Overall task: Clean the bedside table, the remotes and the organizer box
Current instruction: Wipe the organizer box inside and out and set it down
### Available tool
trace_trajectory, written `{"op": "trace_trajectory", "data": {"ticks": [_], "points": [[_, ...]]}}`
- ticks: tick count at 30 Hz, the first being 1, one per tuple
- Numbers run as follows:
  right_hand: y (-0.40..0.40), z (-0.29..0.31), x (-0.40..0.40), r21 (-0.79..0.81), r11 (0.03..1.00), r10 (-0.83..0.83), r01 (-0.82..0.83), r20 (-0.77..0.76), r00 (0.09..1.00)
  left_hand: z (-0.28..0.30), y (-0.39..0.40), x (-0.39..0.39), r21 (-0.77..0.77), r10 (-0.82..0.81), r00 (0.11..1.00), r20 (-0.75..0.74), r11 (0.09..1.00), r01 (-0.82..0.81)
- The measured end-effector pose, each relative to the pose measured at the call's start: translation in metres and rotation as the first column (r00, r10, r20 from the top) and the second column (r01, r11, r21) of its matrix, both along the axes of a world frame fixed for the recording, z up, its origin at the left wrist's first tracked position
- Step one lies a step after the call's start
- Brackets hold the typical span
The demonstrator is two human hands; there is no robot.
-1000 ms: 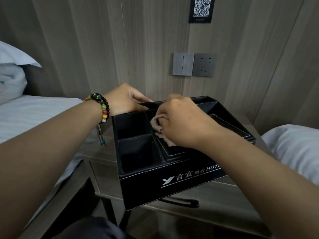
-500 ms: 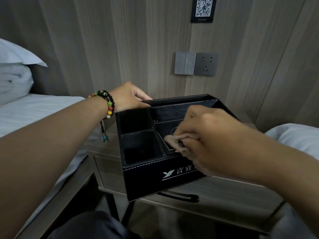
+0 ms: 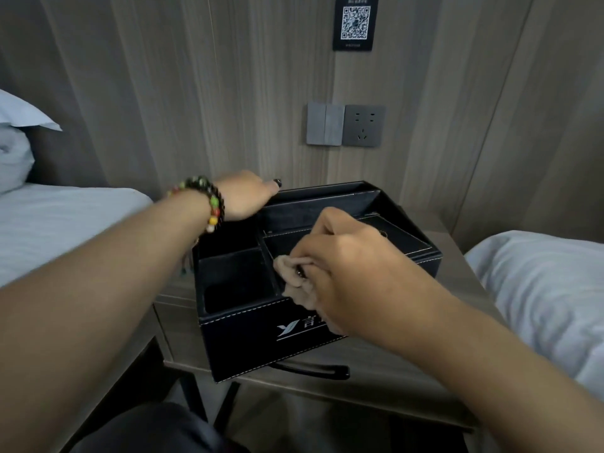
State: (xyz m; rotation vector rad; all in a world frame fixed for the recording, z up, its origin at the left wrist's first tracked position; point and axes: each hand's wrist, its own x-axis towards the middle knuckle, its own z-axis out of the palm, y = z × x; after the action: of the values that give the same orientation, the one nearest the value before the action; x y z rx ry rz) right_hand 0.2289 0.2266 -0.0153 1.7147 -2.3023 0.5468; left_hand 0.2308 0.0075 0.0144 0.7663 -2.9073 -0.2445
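Black organizer box, one cloth, two hands.

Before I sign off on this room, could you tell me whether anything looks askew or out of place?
Yes: the black organizer box sits skewed on the bedside table, its front corner overhanging the table's front edge. Nothing looks spilled or damaged.

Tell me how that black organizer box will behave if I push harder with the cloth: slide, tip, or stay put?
Probably stays put: the left hand holds the organizer box at its back corner. Unbraced it might slide, since its front overhangs the bedside table edge. It looks stiff, its walls straight under the right hand and bunched cloth.
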Motion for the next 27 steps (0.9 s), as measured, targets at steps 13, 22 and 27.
{"op": "trace_trajectory", "data": {"ticks": [13, 22, 27], "points": [[0.036, -0.001, -0.083, -0.079, 0.929, -0.364, 0.361, -0.017, 0.931, -0.01, 0.007, 0.003, -0.098, 0.03, 0.998, -0.056, 0.995, -0.035], [-0.005, 0.01, -0.105, -0.207, 0.922, -0.352, 0.328, -0.091, 0.932, -0.008, 0.008, 0.003, -0.108, 0.019, 1.0, -0.022, 0.994, -0.021], [-0.021, -0.002, -0.094, -0.146, 0.902, -0.43, 0.407, -0.214, 0.877, -0.01, 0.003, 0.003, -0.091, 0.019, 0.999, -0.044, 0.996, -0.023]]}}
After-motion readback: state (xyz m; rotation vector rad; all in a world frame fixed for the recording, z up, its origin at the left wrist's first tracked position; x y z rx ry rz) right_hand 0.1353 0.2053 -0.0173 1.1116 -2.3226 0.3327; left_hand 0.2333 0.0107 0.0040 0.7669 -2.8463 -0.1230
